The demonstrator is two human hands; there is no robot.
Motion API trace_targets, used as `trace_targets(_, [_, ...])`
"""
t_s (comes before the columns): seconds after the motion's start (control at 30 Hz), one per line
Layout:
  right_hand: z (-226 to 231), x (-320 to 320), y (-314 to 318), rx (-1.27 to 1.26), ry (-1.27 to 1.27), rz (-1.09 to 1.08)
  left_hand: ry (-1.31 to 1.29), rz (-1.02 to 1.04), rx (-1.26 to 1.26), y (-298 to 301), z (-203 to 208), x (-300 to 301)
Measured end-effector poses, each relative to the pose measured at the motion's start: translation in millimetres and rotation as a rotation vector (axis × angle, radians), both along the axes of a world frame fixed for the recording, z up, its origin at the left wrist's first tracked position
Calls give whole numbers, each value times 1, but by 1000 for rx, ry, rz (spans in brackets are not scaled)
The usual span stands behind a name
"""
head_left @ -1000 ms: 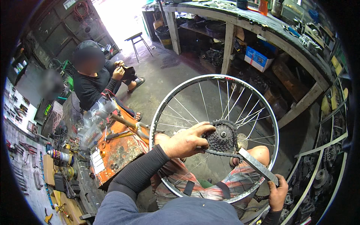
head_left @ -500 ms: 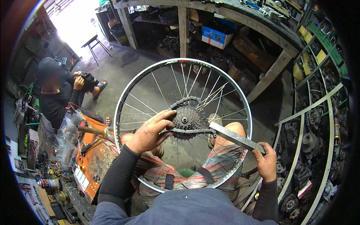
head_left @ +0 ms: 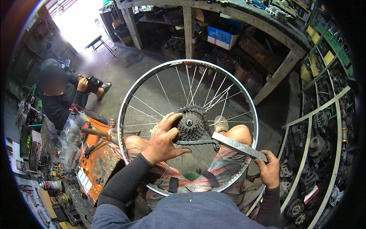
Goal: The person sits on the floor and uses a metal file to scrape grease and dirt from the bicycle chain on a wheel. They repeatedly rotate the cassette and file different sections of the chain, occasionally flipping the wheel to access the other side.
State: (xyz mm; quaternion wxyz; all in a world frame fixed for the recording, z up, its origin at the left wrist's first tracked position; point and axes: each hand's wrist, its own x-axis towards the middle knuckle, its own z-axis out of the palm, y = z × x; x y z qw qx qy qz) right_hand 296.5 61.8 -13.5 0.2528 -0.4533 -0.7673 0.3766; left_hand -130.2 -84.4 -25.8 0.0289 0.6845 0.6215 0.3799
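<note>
A bicycle wheel point(head_left: 213, 66) lies across my thighs with its rear cassette point(head_left: 196, 125) facing up. In my right hand point(head_left: 269, 170), fingers wrapped round its end, is the flat metal bar of a chain whip point(head_left: 238, 146). The bar's other end reaches the cassette, where its chain point(head_left: 196, 142) runs along the near side and round the sprockets. My left hand point(head_left: 162, 140) is at the cassette's left side, thumb stretched out apart and fingertips at the upper left sprocket edge. Nothing shows held in it.
An orange, worn metal surface point(head_left: 101, 168) with tools stands at my left. Beyond it a person point(head_left: 57, 95) sits. Shelves of metal parts point(head_left: 316, 145) line the right. A workbench point(head_left: 188, 30) with a blue-and-white box point(head_left: 222, 37) beneath stands ahead.
The chain's loose upper loop has come down onto the sprockets. My left thumb has let go of the chain and spread away. My right hand keeps its hold on the chain whip.
</note>
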Motion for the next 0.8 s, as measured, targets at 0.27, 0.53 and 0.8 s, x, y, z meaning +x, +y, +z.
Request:
trace_targets(0.27, [-3,1,1,6,-34,-38,56,168,33,-2,-11,19])
trace_targets(0.53, [3,0,-8,-66,-9,-49,33,89,-118,-13,-12,19])
trace_targets(0.8, [5,-5,0,-6,-41,-3,-157,-39,-140,-25,-14,-14])
